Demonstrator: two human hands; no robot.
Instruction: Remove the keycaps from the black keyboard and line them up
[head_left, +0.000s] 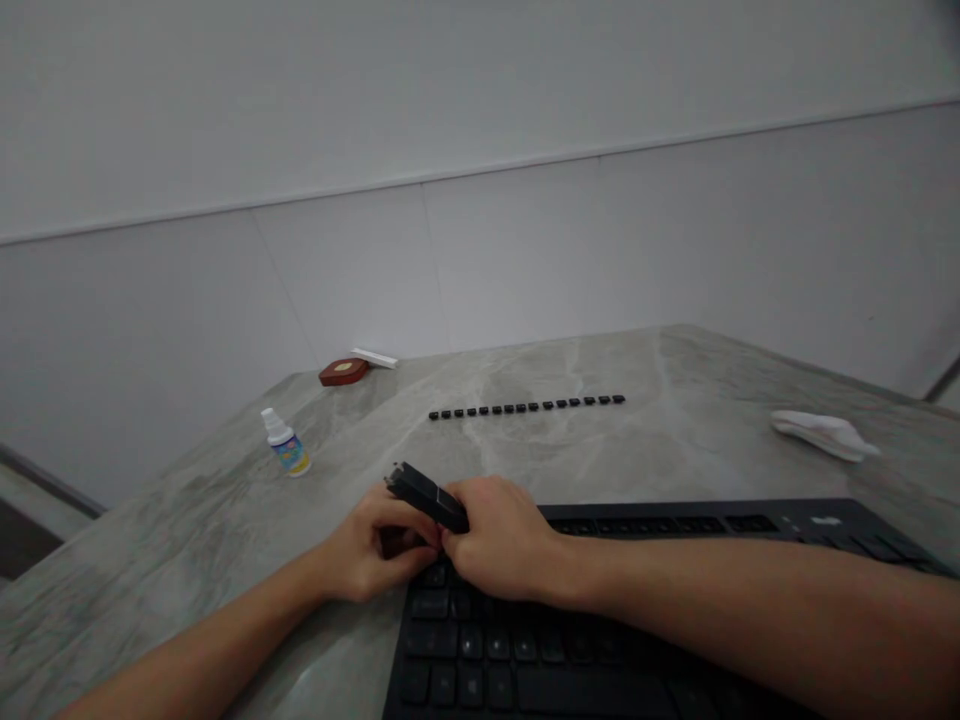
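A black keyboard (pixel 600 690) lies in front of me, its upper row showing dark openings without keycaps. My right hand (pixel 499 540) is closed around a thick black stick-like tool (pixel 424 494) at the keyboard's upper left corner. The tool slants up to the left, with small metallic prongs at its upper end; its lower end is hidden by my fingers. Close beside it, my left hand (pixel 375 545) has its thumb and fingertips pressed together at the same corner. Whatever lies between those fingertips is hidden. Beyond the keyboard runs a row of small black keycaps (pixel 521 408).
A small white spray bottle (pixel 286 445) with a colourful label stands at the left. Farther back are a reddish-brown case (pixel 343 372) and a white strip (pixel 375 358). A crumpled white cloth (pixel 821 435) lies at the right on the grey marbled table (pixel 360 430), which ends near a wall.
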